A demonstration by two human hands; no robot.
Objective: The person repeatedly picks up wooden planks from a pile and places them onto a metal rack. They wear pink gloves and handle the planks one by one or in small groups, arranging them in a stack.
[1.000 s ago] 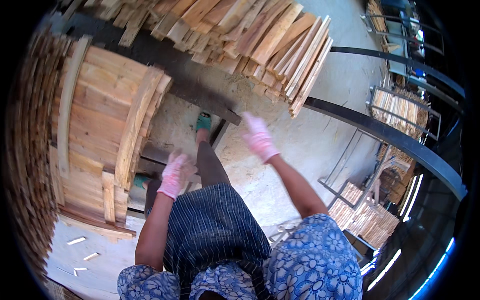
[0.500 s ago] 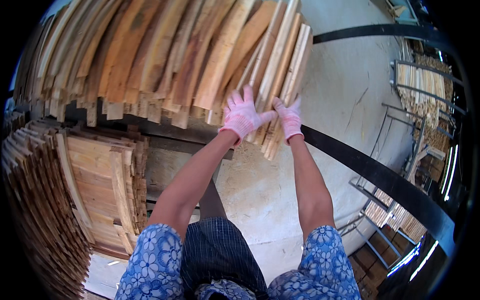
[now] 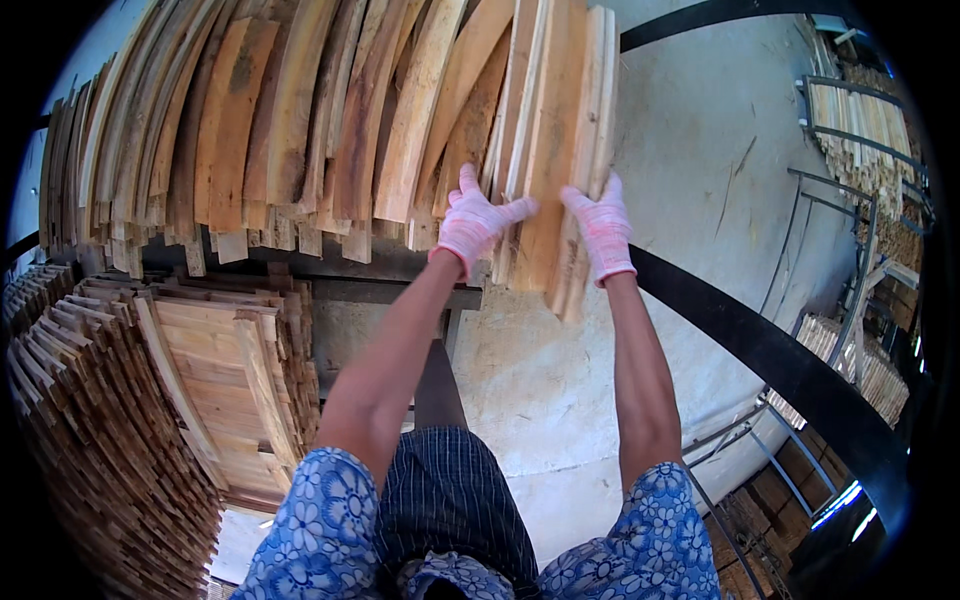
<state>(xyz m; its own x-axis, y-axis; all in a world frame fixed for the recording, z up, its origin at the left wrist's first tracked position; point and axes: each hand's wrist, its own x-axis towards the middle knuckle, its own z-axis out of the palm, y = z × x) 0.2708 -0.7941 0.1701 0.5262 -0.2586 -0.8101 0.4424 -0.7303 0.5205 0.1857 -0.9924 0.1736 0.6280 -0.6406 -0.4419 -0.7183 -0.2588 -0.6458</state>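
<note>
Our left hand (image 3: 478, 220) and right hand (image 3: 602, 228) flank boards (image 3: 543, 243) at the right end of the stack (image 3: 292, 120) — we cannot tell whether either closes on them. Uneven pressure from us could let one slip floorward.

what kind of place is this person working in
Probably a timber workshop or wood store: there is a long row of planks ahead, a tall stack of boards at left, and more cut wood at right.
</note>
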